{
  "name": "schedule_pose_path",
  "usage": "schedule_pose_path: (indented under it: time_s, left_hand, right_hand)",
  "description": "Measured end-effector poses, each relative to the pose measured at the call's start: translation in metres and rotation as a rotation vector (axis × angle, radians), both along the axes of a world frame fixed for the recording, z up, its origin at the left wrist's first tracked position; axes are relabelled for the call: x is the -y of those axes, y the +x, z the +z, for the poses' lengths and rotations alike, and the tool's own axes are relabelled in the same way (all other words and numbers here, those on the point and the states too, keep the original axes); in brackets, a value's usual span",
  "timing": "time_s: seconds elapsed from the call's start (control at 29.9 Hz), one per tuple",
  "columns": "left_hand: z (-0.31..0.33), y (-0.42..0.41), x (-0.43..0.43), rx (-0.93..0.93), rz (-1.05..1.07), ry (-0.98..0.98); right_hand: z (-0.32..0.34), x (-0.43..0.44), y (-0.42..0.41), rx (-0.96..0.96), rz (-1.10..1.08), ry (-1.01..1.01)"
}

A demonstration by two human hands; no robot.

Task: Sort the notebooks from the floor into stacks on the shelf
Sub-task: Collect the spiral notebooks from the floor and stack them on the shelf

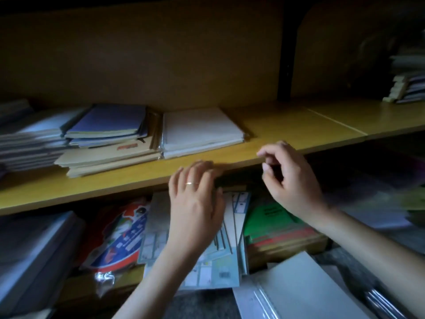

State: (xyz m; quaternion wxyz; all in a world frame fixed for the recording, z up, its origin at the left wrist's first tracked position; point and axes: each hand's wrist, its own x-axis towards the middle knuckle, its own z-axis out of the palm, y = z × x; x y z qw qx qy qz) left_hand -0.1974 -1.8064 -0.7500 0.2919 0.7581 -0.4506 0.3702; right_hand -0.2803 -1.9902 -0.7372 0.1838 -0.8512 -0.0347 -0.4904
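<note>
both hands are empty at the shelf (299,125) edge: left hand (195,203) flat with straight fingers, right hand (294,180) loosely curled on nothing. the white stack (200,130) lies just beyond the left hand. a pale floor notebook (299,284) lies below, nearer the right hand.

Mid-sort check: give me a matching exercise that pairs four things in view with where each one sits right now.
Things:
1. blue-covered notebook
2. white-covered notebook stack
3. green-covered notebook
4. left hand, wearing a ring

Places:
a. on the level below the yellow wooden shelf
b. fingertips at the shelf's front edge
c. on top of the tan notebooks
d. on the shelf, just right of the tan notebooks

Pairs: 1-c, 2-d, 3-a, 4-b
</note>
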Motion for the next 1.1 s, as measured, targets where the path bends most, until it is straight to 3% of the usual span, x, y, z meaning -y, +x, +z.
schedule_pose_path:
  time_s: [0.1,0.23,0.3,0.43,0.5,0.57,0.77,0.94,1.1]
  left_hand:
    - [-0.033,-0.038,0.008,0.167,-0.252,0.222]
    - [-0.086,-0.064,0.012,0.077,-0.398,0.443]
    - [-0.118,-0.08,0.008,-0.137,-0.436,0.573]
    - [-0.165,-0.102,-0.006,-0.787,-0.403,0.755]
    - [-0.177,-0.11,-0.008,-1.079,-0.409,0.725]
    - [-0.183,-0.118,-0.008,-1.282,-0.372,0.666]
    - [-0.185,-0.137,0.002,-1.822,-0.312,0.344]
    - [-0.182,-0.138,0.005,-2.127,-0.291,0.097]
    - [-0.186,-0.141,0.013,-2.203,-0.241,-0.101]
  right_hand:
    - [-0.049,0.009,-0.058,-0.08,-0.059,-0.186]
    - [-0.119,0.018,-0.126,-0.415,-0.162,-0.037]
    - [-0.157,0.02,-0.162,-0.65,-0.269,0.076]
    - [-0.198,0.017,-0.208,-0.996,-0.477,0.441]
    - [-0.207,0.017,-0.218,-1.17,-0.542,0.674]
    - [-0.213,0.019,-0.222,-1.21,-0.556,0.794]
    - [-0.209,0.015,-0.212,-1.295,-0.608,0.57]
    - [-0.211,0.013,-0.197,-1.382,-0.614,0.536]
    - [-0.214,0.024,-0.193,-1.363,-0.612,0.63]
